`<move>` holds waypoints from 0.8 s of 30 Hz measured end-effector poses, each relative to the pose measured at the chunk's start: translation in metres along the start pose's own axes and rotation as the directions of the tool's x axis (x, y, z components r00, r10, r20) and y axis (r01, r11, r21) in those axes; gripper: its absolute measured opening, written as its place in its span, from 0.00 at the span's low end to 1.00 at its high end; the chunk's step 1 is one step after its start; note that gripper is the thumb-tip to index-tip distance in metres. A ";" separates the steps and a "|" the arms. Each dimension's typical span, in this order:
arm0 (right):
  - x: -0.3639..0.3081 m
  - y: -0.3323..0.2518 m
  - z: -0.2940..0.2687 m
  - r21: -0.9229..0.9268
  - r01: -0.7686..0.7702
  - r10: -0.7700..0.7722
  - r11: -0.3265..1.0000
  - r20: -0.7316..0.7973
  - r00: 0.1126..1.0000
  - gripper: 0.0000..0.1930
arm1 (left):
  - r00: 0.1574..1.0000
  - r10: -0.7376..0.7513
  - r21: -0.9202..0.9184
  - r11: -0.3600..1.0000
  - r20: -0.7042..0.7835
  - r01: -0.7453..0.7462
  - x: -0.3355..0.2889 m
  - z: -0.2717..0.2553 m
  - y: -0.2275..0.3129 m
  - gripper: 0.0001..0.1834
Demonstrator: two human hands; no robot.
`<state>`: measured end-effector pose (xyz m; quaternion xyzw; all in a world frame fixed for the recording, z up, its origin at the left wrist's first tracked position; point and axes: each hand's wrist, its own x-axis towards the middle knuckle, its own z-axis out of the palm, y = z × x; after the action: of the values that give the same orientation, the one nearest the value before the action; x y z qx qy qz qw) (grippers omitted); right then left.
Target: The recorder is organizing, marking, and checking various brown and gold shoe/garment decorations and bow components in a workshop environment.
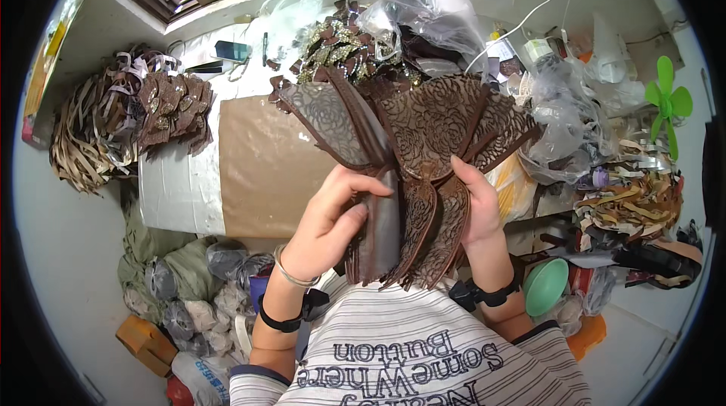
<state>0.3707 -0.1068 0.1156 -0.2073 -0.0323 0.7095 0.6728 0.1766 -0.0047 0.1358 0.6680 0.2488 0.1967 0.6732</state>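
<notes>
Both of my hands hold a bundle of brown, rose-patterned shoe uppers (435, 122) with dark brown edging, fanned out above the near side of the worktable. My left hand (329, 217) is closed around the left part, its fingers bent over a smooth grey lining (382, 236). My right hand (479, 206) grips the right edge, with the thumb on the patterned face and the other fingers mostly hidden behind. Beyond the bundle lies a heap of brown pieces with glittery trim (340, 47). A brown sheet (261, 168) covers part of the table beside my left hand.
Bunches of strips (94, 126) hang over the table's left end; more strips (631, 202) are at the right. Clear plastic bags (563, 119), a white cable (541, 1) and a green fan (667, 103) stand right. Wrapped bundles (200, 285) lie lower left, a green bowl (546, 286) lower right.
</notes>
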 end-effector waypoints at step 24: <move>0.010 -0.003 -0.012 -0.122 -0.196 0.207 0.973 0.080 0.975 0.20 | 0.985 -0.054 0.467 0.875 -0.164 0.126 0.014 0.034 0.004 0.27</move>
<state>0.3774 -0.0999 0.1027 -0.2146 -0.0824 0.7799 0.5822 0.2088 -0.0236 0.1387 0.7843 0.3689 0.1463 0.4769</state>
